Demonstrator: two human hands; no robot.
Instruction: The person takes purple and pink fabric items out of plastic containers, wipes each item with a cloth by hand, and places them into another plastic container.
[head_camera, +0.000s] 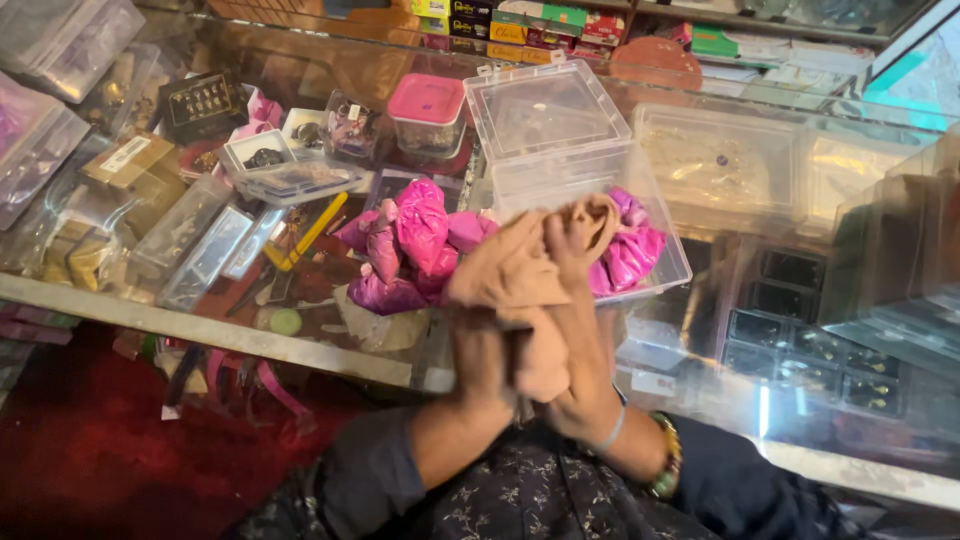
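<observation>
Tan cloth: a soft beige piece of fabric (515, 275) sits bunched between both hands, raised above the glass surface (330, 350), just in front of the open clear box (600, 170).
Head view, left hand: the left hand (485, 355) closes its grip around the lower fold of the cloth, fingers wrapped tight.
Head view, right hand: the right hand (580, 330) pinches the upper part, its grip closed too, with a bead bracelet (668, 455) at the wrist.
Pink bundles: several shiny magenta pouches (415, 250) lie heaped on the surface beside the box, and more (630, 255) rest inside its tray.
Progress: my guess is the cloth is mid-handling, neither laid down nor in the box; the bundles look sorted only in part.
Surroundings: a pink-lidded tub (428, 110) and small trays (285, 170) stand further back.
</observation>
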